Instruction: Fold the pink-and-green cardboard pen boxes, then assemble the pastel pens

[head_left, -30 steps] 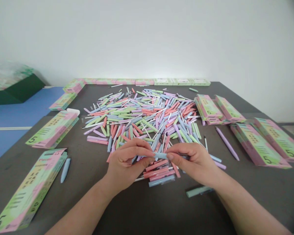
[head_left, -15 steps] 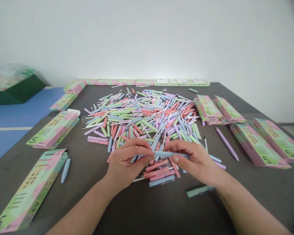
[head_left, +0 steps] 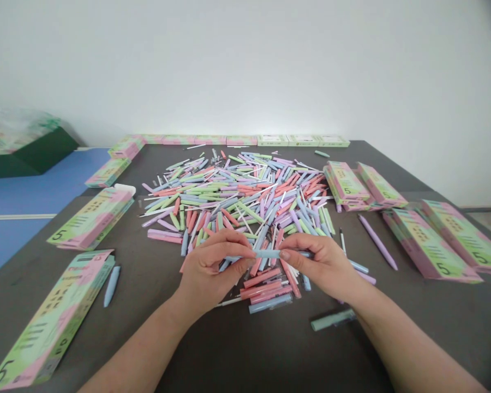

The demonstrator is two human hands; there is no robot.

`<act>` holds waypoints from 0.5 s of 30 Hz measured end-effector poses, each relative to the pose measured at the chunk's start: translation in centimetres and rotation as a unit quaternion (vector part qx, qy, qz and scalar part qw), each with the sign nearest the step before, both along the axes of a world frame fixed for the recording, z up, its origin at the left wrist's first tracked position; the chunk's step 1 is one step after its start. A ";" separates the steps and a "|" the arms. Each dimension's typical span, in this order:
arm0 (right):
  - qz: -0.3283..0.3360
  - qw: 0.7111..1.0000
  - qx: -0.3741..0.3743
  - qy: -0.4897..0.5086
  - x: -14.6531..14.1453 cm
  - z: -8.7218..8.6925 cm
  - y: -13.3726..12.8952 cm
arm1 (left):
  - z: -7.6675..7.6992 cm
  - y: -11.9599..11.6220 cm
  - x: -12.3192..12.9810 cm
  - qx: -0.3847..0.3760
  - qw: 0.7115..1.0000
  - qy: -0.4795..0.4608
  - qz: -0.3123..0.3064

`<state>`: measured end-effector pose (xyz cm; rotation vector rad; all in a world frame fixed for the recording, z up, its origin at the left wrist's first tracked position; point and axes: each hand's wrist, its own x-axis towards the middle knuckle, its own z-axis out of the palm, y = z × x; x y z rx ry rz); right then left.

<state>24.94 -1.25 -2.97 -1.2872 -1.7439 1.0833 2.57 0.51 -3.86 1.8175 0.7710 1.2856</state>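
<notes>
A light blue pen point(head_left: 268, 254) lies level between my two hands, in front of a large heap of pens and pen parts point(head_left: 237, 191). My left hand point(head_left: 219, 265) pinches its left end between thumb and fingers. On the other end, my right hand point(head_left: 321, 262) is closed with thumb and index finger. Both ends of the pen are partly hidden by fingers. Just below my hands lie several red barrels point(head_left: 264, 284) and a blue barrel point(head_left: 270, 303). A green pen part point(head_left: 331, 320) with a clear end rests by my right wrist.
Printed pen boxes point(head_left: 51, 316) stand along the left side, with more boxes point(head_left: 436, 245) at the right and a row point(head_left: 241, 140) along the back. A blue pen point(head_left: 112, 286) and a purple pen point(head_left: 377, 242) lie apart. A dark green bin point(head_left: 33, 153) sits far left.
My right thumb and fingers have shifted slightly left along the blue pen, toward my left hand. My left hand keeps its pinch. The view has tilted a little.
</notes>
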 end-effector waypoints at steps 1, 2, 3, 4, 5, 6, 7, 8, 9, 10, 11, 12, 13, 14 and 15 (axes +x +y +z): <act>-0.006 1.000 0.007 0.000 0.0 -0.1 0.1 | -0.1 0.1 0.0 -0.024 1.000 -0.014 -0.007; -0.012 1.000 0.016 -0.001 0.0 -0.2 0.1 | -0.2 0.1 -0.1 -0.055 0.998 -0.033 -0.019; -0.017 0.999 0.027 -0.002 0.0 -0.3 0.1 | -0.3 0.2 -0.1 -0.091 0.994 -0.055 -0.031; -0.021 0.999 0.039 -0.003 0.0 -0.3 0.1 | -0.4 0.3 -0.2 -0.128 0.988 -0.073 -0.042; -0.024 0.998 0.051 -0.006 0.0 -0.4 0.1 | -0.5 0.4 -0.2 -0.160 0.983 -0.081 -0.048; -0.026 0.998 0.062 -0.011 -0.1 -0.5 0.1 | -0.6 0.5 -0.2 -0.183 0.979 -0.075 -0.047; -0.025 0.997 0.074 -0.019 -0.1 -0.5 0.1 | -0.7 0.6 -0.3 -0.199 0.978 -0.056 -0.036; -0.023 0.996 0.084 -0.027 -0.2 -0.6 0.0 | -0.7 0.7 -0.3 -0.208 0.977 -0.031 -0.019; -0.020 0.995 0.091 -0.035 -0.2 -0.7 0.1 | -0.8 0.8 -0.3 -0.212 0.977 -0.007 0.000; -0.018 0.994 0.095 -0.041 -0.2 -0.8 0.1 | -0.8 0.8 -0.3 -0.213 0.977 0.011 0.015; -0.018 0.994 0.094 -0.044 -0.2 -1.0 0.2 | -0.8 0.9 -0.2 -0.211 0.977 0.018 0.026; -0.020 0.995 0.090 -0.042 -0.3 -1.1 0.3 | -0.9 0.9 -0.1 -0.207 0.978 0.015 0.035; -0.024 0.996 0.082 -0.036 -0.3 -1.2 0.4 | -1.0 1.0 -0.1 -0.202 0.979 0.008 0.038; -0.028 0.997 0.071 -0.027 -0.3 -1.4 0.6 | -1.0 1.0 0.0 -0.194 0.980 -0.002 0.038; -0.031 0.998 0.060 -0.016 -0.4 -1.5 0.7 | -1.1 1.1 0.0 -0.185 0.982 -0.011 0.036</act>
